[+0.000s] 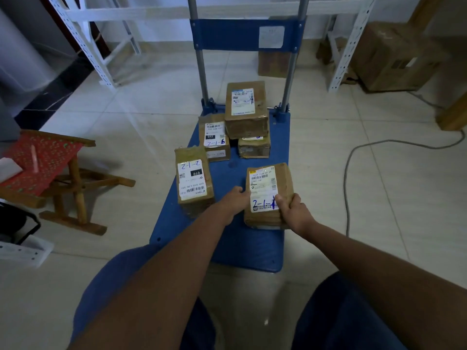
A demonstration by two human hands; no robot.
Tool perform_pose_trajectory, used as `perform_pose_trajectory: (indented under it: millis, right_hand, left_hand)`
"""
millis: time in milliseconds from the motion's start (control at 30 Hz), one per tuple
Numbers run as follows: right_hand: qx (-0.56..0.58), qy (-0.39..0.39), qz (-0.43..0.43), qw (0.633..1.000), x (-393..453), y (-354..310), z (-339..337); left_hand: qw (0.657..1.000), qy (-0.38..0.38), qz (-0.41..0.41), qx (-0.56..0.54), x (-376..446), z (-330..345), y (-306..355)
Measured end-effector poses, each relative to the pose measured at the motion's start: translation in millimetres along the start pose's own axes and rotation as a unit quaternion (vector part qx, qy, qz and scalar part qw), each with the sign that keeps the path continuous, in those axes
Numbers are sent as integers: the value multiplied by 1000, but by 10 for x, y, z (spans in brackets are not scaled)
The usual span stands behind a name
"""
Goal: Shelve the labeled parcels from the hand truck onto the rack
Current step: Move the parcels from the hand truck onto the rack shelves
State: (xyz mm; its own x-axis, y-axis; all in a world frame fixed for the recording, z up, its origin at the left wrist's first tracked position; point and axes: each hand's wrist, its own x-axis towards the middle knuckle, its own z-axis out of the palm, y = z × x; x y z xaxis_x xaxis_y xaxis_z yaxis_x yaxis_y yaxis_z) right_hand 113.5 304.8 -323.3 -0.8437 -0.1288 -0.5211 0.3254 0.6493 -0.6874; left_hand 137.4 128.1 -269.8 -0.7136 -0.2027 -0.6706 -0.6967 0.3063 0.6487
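We grasp the near parcel (pixel 269 193) on the blue hand truck (pixel 227 238), our left hand (pixel 236 202) gripping its left edge, our right hand (pixel 293 210) clutching its near right corner, four more parcels farther back.

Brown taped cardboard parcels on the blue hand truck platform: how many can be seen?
5. One near parcel gripped by left hand and right hand; one at left edge; one mid-left; one far stacked on another. More may be hidden.

Wooden stool (pixel 63 178), floor cable (pixel 353 157), cardboard box (pixel 394 59)
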Motion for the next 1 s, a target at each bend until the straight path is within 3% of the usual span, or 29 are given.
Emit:
perform_pose_trajectory:
  millis: [400, 667, 767, 1000]
  right_hand:
    - [-15, -27, 37, 999, -931, -1617, -539]
    - [-38, -47, 13, 998, -1749, -3211, -1049]
    - [-37, -53, -15, 998, -2116, -3863, -1200]
    - [-34, -77, -78, 993, -2825, -4951, -1370]
  left_hand:
    - [999, -17, -39, 32, -1182, -1262, 987]
    - [999, 12, -17, 41, -2461, -2432, 1933]
    - [996, 43, -16, 71, -2979, -2902, 2254]
    - [993, 119, -6, 18, -3940, -3658, 2716]
